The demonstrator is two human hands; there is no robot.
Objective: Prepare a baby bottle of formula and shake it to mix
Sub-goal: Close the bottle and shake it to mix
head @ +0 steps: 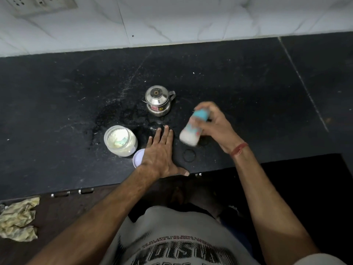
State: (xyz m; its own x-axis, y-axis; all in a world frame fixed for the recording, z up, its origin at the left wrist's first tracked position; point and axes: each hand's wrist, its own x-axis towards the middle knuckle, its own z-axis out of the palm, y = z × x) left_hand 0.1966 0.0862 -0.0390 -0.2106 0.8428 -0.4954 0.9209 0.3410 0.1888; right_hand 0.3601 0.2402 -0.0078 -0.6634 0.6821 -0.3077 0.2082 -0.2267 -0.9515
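My right hand [215, 125] grips a baby bottle [192, 133] with a blue cap; it is tilted, blurred with motion, and holds white liquid in its lower end. My left hand [160, 155] lies flat on the black counter [76, 92], fingers spread, holding nothing. An open jar of white formula powder [120, 140] with a pale blue scoop inside stands left of that hand. Its lilac lid [138, 157] lies partly under my left wrist. A small steel lidded pot [158, 101] stands behind the hands.
A wet ring mark [189, 155] shows on the counter near the front edge. White marble wall tiles [172, 20] rise behind the counter, with a socket plate [38, 3] at top left. A crumpled yellowish cloth [18, 219] lies at lower left below the counter edge.
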